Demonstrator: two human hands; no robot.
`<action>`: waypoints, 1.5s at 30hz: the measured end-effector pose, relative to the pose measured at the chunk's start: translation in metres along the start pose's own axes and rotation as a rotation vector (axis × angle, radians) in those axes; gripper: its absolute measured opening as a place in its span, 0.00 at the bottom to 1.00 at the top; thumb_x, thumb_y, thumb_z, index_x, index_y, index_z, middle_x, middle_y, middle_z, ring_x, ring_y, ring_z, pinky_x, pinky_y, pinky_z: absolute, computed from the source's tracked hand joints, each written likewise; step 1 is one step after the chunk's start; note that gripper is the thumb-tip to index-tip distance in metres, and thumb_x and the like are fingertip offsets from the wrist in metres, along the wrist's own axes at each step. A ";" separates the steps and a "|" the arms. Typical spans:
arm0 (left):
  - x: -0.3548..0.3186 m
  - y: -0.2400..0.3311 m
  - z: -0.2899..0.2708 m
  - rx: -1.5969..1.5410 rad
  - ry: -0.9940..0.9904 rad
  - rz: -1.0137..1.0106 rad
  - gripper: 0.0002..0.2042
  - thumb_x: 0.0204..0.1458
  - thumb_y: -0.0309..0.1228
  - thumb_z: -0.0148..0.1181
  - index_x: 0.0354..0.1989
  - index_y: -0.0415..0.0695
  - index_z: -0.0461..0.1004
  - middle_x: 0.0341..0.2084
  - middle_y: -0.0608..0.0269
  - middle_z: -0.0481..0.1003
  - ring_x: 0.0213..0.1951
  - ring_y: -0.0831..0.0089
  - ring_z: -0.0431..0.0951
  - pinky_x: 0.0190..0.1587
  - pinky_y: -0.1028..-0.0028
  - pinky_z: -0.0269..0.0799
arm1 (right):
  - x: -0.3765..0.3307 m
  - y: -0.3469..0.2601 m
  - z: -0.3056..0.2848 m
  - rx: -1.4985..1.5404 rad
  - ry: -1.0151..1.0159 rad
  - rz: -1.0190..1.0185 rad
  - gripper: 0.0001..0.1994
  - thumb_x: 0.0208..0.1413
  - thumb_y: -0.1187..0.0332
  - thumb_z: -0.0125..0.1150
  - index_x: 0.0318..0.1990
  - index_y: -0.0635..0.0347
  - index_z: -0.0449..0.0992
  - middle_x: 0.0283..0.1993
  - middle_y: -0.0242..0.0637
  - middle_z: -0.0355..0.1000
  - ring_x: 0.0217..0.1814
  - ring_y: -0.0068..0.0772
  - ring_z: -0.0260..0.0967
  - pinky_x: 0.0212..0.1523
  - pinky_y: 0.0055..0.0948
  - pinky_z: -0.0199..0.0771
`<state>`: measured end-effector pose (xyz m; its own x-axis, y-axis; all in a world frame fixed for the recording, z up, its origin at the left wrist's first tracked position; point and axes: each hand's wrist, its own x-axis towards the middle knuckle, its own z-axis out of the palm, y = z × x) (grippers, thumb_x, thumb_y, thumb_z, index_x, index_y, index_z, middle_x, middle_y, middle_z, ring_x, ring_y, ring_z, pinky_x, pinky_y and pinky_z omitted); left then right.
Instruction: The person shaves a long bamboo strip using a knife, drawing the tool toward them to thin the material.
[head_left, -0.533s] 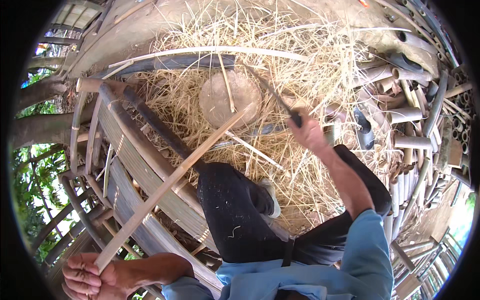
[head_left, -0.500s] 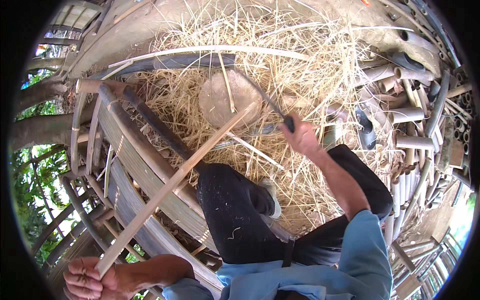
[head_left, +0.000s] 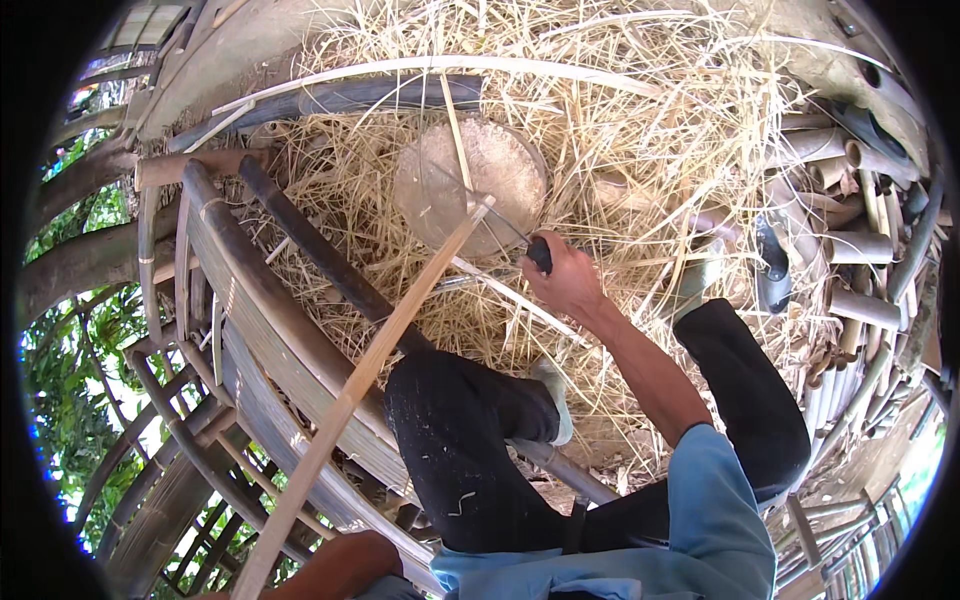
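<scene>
My right hand is closed round the black handle of a long-bladed knife. The thin blade points to the far left over a round wooden block, crossing close to the tip of a long bamboo strip. This strip slants from the block down to the lower left edge. My left forearm shows beside its near end, but the left hand is beyond the lower edge. A thin pale strip lies with one end on the block.
Bamboo shavings cover the ground round the block. A slatted bamboo bench stands at the left. Cut bamboo tubes are piled at the right, near a dark shoe. A long pale strip curves across the far side.
The knife and my right hand have come left and lower, bringing the blade across the strip's tip. My left hand has dropped out of view, and the whole view has shifted slightly.
</scene>
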<state>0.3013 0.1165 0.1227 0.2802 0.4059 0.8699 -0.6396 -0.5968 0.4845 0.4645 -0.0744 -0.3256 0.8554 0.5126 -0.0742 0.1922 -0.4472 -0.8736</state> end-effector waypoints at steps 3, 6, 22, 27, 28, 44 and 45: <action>-0.007 -0.008 0.004 -0.007 0.014 -0.024 0.24 0.69 0.47 0.39 0.21 0.50 0.66 0.10 0.75 0.55 0.11 0.83 0.57 0.13 0.76 0.56 | 0.004 0.012 -0.001 0.007 0.068 0.004 0.20 0.58 0.63 0.65 0.52 0.65 0.66 0.28 0.59 0.76 0.27 0.61 0.77 0.26 0.49 0.79; -0.013 -0.018 0.006 -0.004 0.028 -0.036 0.24 0.69 0.47 0.40 0.21 0.50 0.66 0.10 0.75 0.56 0.11 0.83 0.57 0.13 0.76 0.56 | 0.014 0.023 0.001 -0.012 0.072 0.043 0.19 0.59 0.63 0.65 0.50 0.64 0.65 0.26 0.57 0.75 0.23 0.60 0.76 0.23 0.48 0.78; -0.027 -0.036 0.004 -0.007 0.082 -0.060 0.22 0.69 0.45 0.42 0.23 0.49 0.69 0.10 0.75 0.57 0.12 0.84 0.58 0.13 0.76 0.55 | 0.024 -0.003 0.011 -0.020 0.053 -0.050 0.18 0.60 0.62 0.65 0.47 0.65 0.66 0.25 0.52 0.76 0.25 0.55 0.79 0.24 0.46 0.80; -0.026 -0.035 0.001 -0.013 0.098 -0.046 0.22 0.69 0.45 0.43 0.23 0.48 0.70 0.10 0.74 0.58 0.12 0.84 0.58 0.13 0.76 0.55 | 0.023 -0.029 0.005 0.131 0.277 -0.278 0.21 0.61 0.58 0.62 0.47 0.67 0.65 0.27 0.57 0.76 0.28 0.61 0.78 0.27 0.51 0.80; -0.025 -0.035 0.002 -0.021 0.100 -0.052 0.22 0.69 0.45 0.43 0.23 0.48 0.70 0.10 0.74 0.58 0.12 0.84 0.58 0.13 0.76 0.55 | 0.026 -0.010 0.012 0.011 0.064 0.001 0.20 0.60 0.58 0.63 0.46 0.67 0.65 0.27 0.57 0.76 0.27 0.62 0.78 0.27 0.51 0.80; -0.016 -0.021 0.014 -0.055 0.203 0.038 0.20 0.69 0.43 0.46 0.25 0.47 0.72 0.11 0.74 0.60 0.13 0.85 0.59 0.14 0.77 0.55 | 0.020 0.011 0.006 -0.034 -0.082 0.266 0.18 0.59 0.59 0.66 0.42 0.66 0.68 0.21 0.50 0.72 0.23 0.49 0.78 0.23 0.45 0.76; -0.014 -0.022 0.015 -0.022 0.254 0.116 0.20 0.69 0.43 0.46 0.25 0.47 0.72 0.11 0.74 0.60 0.13 0.85 0.59 0.14 0.77 0.55 | 0.014 -0.005 0.007 -0.032 -0.106 0.248 0.18 0.59 0.59 0.66 0.42 0.66 0.68 0.21 0.50 0.72 0.23 0.49 0.78 0.23 0.45 0.76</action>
<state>0.3223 0.1136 0.1016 0.0176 0.4980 0.8670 -0.6734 -0.6351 0.3785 0.4717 -0.0597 -0.3260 0.8236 0.4575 -0.3353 -0.0003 -0.5908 -0.8068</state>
